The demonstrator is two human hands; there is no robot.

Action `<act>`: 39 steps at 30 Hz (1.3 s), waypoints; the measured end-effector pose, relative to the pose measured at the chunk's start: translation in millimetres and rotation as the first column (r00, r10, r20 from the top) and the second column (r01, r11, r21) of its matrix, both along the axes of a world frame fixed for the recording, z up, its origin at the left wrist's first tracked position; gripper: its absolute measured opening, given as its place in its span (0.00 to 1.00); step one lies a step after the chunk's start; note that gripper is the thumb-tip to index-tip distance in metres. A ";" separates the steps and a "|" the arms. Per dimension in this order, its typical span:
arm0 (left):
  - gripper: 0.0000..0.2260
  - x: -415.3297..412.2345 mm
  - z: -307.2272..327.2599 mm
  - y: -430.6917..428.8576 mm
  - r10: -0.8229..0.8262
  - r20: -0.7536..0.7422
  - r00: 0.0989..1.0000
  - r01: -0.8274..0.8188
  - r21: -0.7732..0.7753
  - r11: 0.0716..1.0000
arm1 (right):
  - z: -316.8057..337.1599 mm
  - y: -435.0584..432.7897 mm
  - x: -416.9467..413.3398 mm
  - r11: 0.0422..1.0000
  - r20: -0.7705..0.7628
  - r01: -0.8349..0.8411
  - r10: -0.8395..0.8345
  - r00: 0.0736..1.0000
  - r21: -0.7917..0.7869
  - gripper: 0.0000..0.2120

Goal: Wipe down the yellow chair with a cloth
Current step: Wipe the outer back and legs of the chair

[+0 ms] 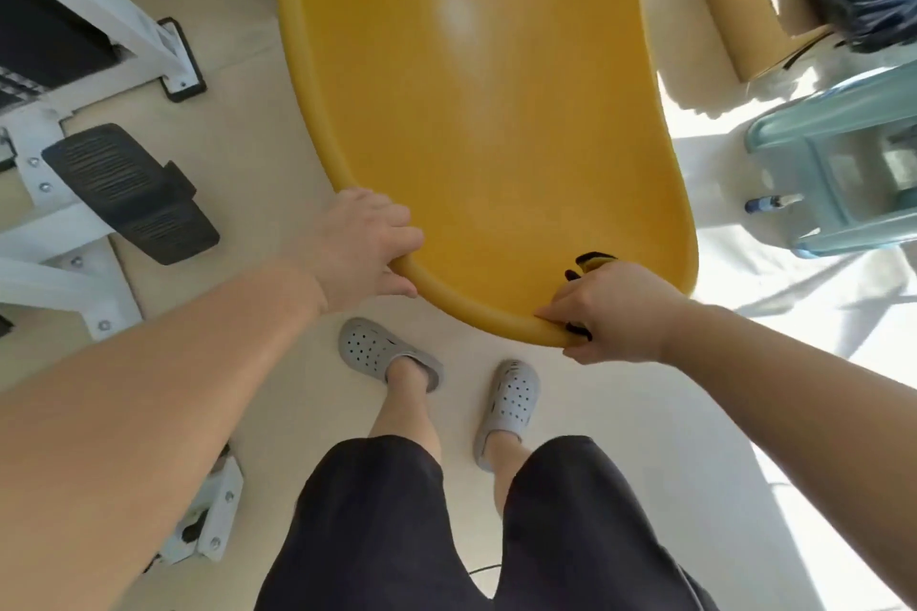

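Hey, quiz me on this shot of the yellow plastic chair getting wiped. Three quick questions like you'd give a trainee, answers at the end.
1. True or false: the left hand grips the rim of the glossy yellow plastic chair.
2. Which hand holds the dark cloth with a yellow patch against the chair's rim? A) the left hand B) the right hand C) neither
3. Fill in: the translucent blue-green plastic stool stands on the person's ____ side.

Key: 1 true; 2 B; 3 right.
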State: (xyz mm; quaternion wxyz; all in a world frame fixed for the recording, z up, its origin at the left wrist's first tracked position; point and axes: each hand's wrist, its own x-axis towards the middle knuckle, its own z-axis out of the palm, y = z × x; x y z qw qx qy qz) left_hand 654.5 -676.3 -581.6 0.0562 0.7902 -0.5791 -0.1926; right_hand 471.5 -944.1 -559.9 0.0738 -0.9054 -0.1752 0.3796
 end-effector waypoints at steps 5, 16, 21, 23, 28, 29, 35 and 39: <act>0.17 -62.2 2.3 -45.5 0.188 0.033 0.982 -0.183 -0.119 0.976 | 11.9 -58.6 -15.1 0.981 0.143 0.109 -0.087 0.986 -0.158 0.09; 0.15 -50.8 12.9 -23.7 0.358 0.157 0.920 -0.342 -0.118 0.932 | 24.3 -45.4 4.1 0.883 0.198 0.455 -0.428 0.882 -0.120 0.24; 0.38 45.9 25.7 -51.5 0.266 0.247 0.932 -0.334 0.294 0.896 | 21.0 62.8 69.4 0.837 0.266 0.547 -0.529 0.806 0.008 0.20; 0.39 81.4 17.9 -50.7 0.177 0.303 0.936 -0.285 0.363 0.887 | 9.8 79.7 89.3 0.800 0.269 0.600 -0.581 0.768 0.017 0.16; 0.35 135.4 8.7 -44.1 0.045 0.311 0.949 -0.165 0.369 0.915 | -9.3 80.0 92.1 0.765 0.305 0.643 -0.610 0.732 -0.014 0.12; 0.34 137.5 8.7 -42.9 0.034 0.293 0.956 -0.141 0.352 0.925 | -9.7 80.3 90.6 0.782 0.314 0.623 -0.586 0.747 -0.021 0.12; 0.29 105.8 10.0 -43.1 0.019 0.268 0.963 -0.116 0.352 0.929 | -3.8 60.0 64.3 0.828 0.325 0.558 -0.514 0.794 -0.055 0.12; 0.28 55.4 7.0 -51.0 0.108 0.226 0.968 -0.182 0.340 0.922 | 3.3 23.3 30.6 0.861 0.353 0.491 -0.422 0.835 -0.134 0.11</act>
